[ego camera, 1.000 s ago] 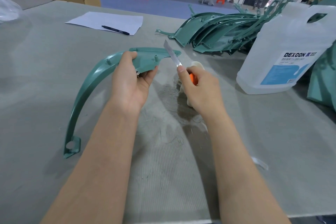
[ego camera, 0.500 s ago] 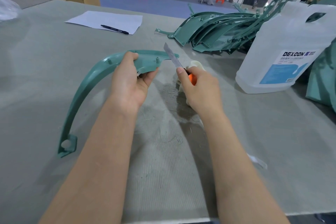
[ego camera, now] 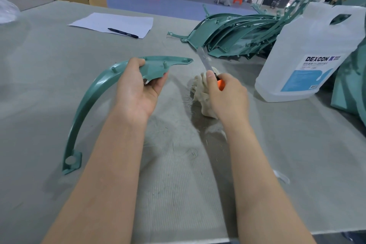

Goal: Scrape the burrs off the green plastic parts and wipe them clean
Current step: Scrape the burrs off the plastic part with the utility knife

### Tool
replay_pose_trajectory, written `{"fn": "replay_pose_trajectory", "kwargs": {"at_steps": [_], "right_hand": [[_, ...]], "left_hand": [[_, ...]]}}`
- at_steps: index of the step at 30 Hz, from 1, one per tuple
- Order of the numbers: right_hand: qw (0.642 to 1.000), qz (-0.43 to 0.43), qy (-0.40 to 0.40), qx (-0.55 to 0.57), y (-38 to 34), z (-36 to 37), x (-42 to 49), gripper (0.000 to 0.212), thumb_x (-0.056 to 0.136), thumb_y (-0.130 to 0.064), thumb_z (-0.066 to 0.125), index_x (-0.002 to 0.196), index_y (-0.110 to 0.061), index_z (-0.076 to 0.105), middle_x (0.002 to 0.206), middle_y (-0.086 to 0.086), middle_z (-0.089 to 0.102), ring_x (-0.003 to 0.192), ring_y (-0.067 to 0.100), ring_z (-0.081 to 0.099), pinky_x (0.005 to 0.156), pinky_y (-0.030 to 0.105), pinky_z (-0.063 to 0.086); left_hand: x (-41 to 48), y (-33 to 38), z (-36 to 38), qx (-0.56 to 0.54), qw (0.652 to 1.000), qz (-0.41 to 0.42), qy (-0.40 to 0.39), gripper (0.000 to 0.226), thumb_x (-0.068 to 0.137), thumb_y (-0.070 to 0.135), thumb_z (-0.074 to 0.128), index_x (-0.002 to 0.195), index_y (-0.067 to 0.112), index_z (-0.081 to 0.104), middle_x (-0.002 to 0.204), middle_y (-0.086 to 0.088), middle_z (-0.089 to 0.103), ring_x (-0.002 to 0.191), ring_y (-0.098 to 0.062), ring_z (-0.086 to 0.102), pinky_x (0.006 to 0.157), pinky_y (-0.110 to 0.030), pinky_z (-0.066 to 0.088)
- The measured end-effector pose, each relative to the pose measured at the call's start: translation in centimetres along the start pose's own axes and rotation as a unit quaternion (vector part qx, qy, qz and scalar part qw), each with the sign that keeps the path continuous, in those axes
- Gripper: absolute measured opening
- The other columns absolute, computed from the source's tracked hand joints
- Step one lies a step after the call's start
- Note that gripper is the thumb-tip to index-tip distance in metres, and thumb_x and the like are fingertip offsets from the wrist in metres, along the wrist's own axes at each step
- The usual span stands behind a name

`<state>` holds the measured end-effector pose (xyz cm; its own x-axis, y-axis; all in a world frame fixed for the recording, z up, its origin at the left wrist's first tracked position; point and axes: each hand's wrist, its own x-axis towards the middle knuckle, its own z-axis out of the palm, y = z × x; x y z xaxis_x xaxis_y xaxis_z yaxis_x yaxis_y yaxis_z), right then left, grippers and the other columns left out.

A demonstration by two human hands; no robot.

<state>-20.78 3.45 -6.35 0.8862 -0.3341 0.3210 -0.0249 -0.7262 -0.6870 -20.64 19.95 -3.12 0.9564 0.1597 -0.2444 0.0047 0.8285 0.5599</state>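
Grey felt-covered workbench [ego camera: 59, 77] in a workshop; orange stools and cardboard boxes behind. Fine shavings scattered on the felt between the forearms

Left hand [ego camera: 138, 87] grips the green plastic part [ego camera: 93, 93] at its broad end, thumb on the outer edge, fingers curled under the flat web. Part sits left of centre, its far slim end with the round mounting eye resting on the felt, the broad end lifted

Right hand [ego camera: 225, 95] is closed round the orange-handled utility knife [ego camera: 210, 65], blade pointing up and away, clear of the part, not touching it. Same hand looks to press a bunched pale cloth [ego camera: 198, 89] against the table; whether the fingers also hold it I cannot tell

Handling, as judged: thin moulded shell, light, one hand carries it easily. Long arc probably flexes if held only at one tip, so the grip near the wide web, close to the edge being worked, seems right. Glossy surface, likely a bit slippery

Look: teal-green, curved like a fender trim, narrow band widening to a pointed flat tab; small upright pegs on the inner face; square lug with hole at the thin end

More of the same, stacked parts [ego camera: 233, 33], lie beyond the knife; white jug [ego camera: 309, 59] labelled DEXCON at right; paper [ego camera: 112, 23] with pen [ego camera: 122, 32] far left
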Motion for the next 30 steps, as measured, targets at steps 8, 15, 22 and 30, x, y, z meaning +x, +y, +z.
{"fn": "replay_pose_trajectory", "kwargs": {"at_steps": [8, 15, 22, 30], "right_hand": [[0.993, -0.086, -0.070, 0.030, -1.1, 0.0, -0.7, 0.045, 0.095, -0.056, 0.043, 0.079, -0.017, 0.060, 0.080, 0.004, 0.056, 0.079, 0.021, 0.052, 0.064, 0.031, 0.035], [0.993, -0.081, -0.081, 0.020, -1.1, 0.0, -0.7, 0.041, 0.095, -0.057, 0.045, 0.080, -0.022, 0.062, 0.086, 0.004, 0.063, 0.095, 0.029, 0.057, 0.078, 0.040, 0.049], [0.995, -0.075, -0.062, -0.010, -1.4, 0.2, -1.0, 0.039, 0.096, -0.057, 0.042, 0.086, -0.023, 0.059, 0.091, 0.004, 0.066, 0.094, 0.031, 0.061, 0.076, 0.041, 0.051], [0.996, -0.062, -0.063, 0.001, -1.4, 0.1, -1.1, 0.040, 0.095, -0.059, 0.042, 0.084, -0.025, 0.060, 0.085, 0.001, 0.067, 0.090, 0.029, 0.061, 0.075, 0.041, 0.052]], "left_hand": [[0.4, 0.0, -0.2, -0.003, 1.000, 0.010, 0.000, 0.008, 0.092, 0.005, 0.050, 0.086, 0.002, 0.054, 0.087, -0.014, 0.060, 0.089, -0.033, 0.065, 0.058, -0.027, 0.057], [0.2, 0.0, 0.1, 0.002, 1.000, 0.017, -0.001, 0.010, 0.093, 0.005, 0.050, 0.084, 0.003, 0.054, 0.081, -0.012, 0.061, 0.067, -0.022, 0.067, 0.062, -0.031, 0.060], [0.0, -0.2, 0.2, 0.014, 1.000, 0.015, -0.001, 0.010, 0.094, 0.005, 0.050, 0.086, 0.003, 0.054, 0.082, -0.012, 0.061, 0.063, -0.018, 0.067, 0.062, -0.031, 0.060], [0.0, -0.2, 0.1, 0.018, 1.000, 0.005, -0.003, 0.006, 0.093, 0.005, 0.050, 0.090, 0.002, 0.053, 0.086, -0.014, 0.061, 0.079, -0.025, 0.066, 0.061, -0.031, 0.060]]}}
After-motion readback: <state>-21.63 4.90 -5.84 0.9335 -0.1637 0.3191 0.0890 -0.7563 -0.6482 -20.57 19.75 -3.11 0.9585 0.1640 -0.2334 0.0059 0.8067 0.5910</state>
